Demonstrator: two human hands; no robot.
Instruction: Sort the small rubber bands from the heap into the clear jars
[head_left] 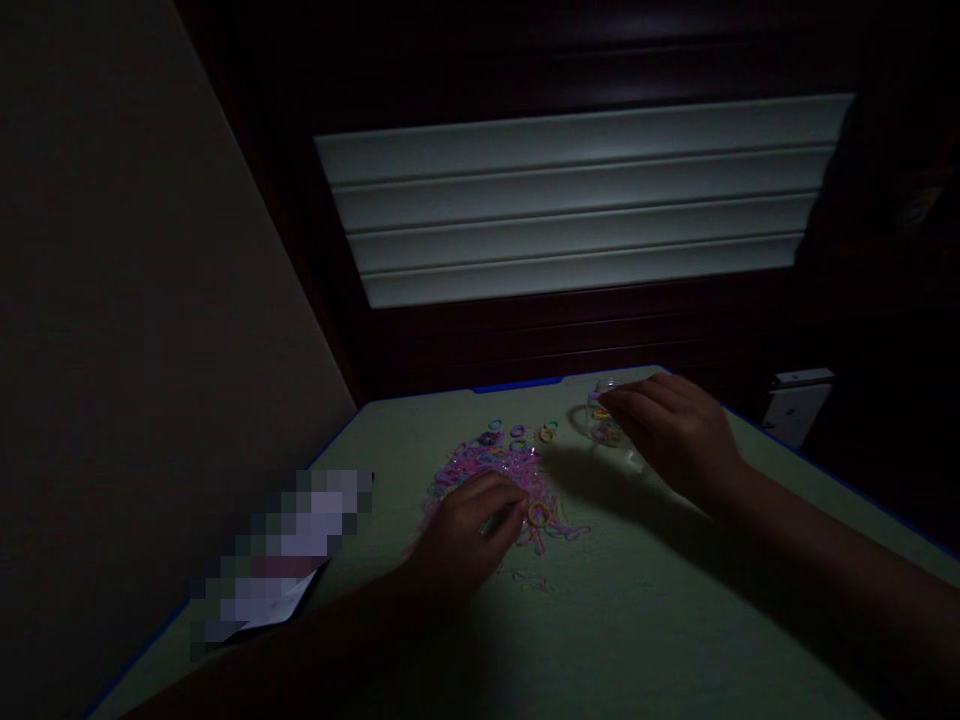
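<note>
My left hand [469, 528] is over the near side of a pile of small, colourful hair ties [487, 465]. Its thumb and forefinger are pinched together, with a yellow hair tie [538, 515] at the tips. To the right, my right hand [675, 430] is at the top of a small clear container [619, 440]. Its fingers are closed, and a pale purple hair tie [595, 397] shows at their tips. Several yellow and pink hair ties [606, 432] lie inside the container. The hand hides part of the container's rim.
Everything rests on a pale green table [600, 620] with a blue edge. A blurred flat packet [300, 550] lies at the left, near the wall [150, 300]. Behind stands a dark wooden panel with white slats [585, 200]. A white box [799, 410] is beyond the right edge.
</note>
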